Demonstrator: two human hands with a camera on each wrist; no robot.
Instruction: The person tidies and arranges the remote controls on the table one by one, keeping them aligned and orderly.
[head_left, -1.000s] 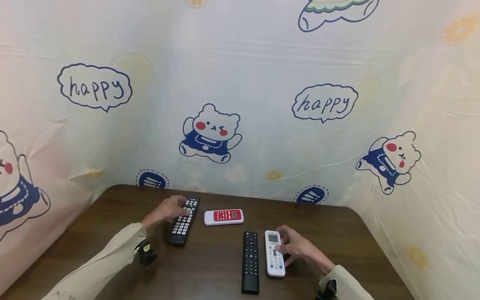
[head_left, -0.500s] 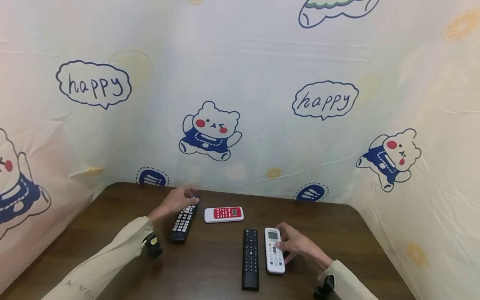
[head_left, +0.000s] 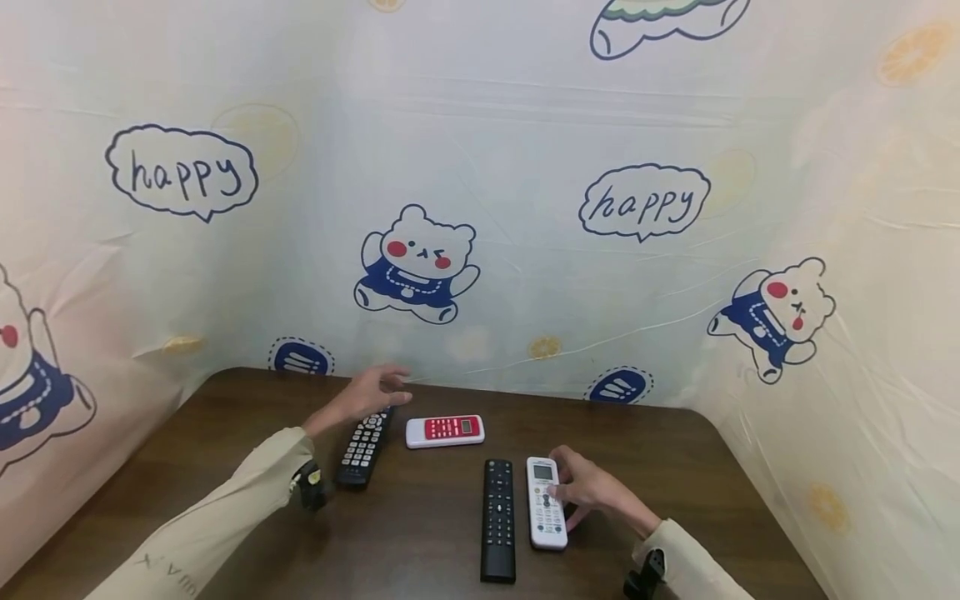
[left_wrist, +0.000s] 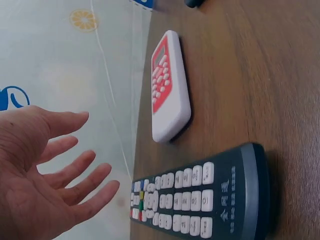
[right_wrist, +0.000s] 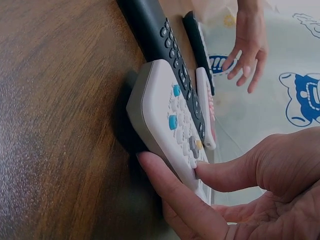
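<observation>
My left hand (head_left: 369, 395) hovers over the far end of a black remote control (head_left: 363, 450) with white keys, its fingers spread and holding nothing. In the left wrist view, that remote (left_wrist: 200, 195) lies below the fingers. To its right is a white remote with a red keypad panel (head_left: 446, 431). My right hand (head_left: 591, 488) pinches a white remote control with a small screen (head_left: 547, 504). In the right wrist view, the thumb (right_wrist: 225, 175) rests on its keys while a finger (right_wrist: 170, 185) lies along its side edge.
A long black remote (head_left: 498, 522) lies just left of the white one in my right hand. Everything rests on a dark wooden table (head_left: 405, 533). A printed cloth (head_left: 495, 150) with cartoon bears closes off the back and sides.
My left hand has let go of the black remote, lifted, and shifted away toward its far end and to the right. The right hand keeps its hold on the white remote.
</observation>
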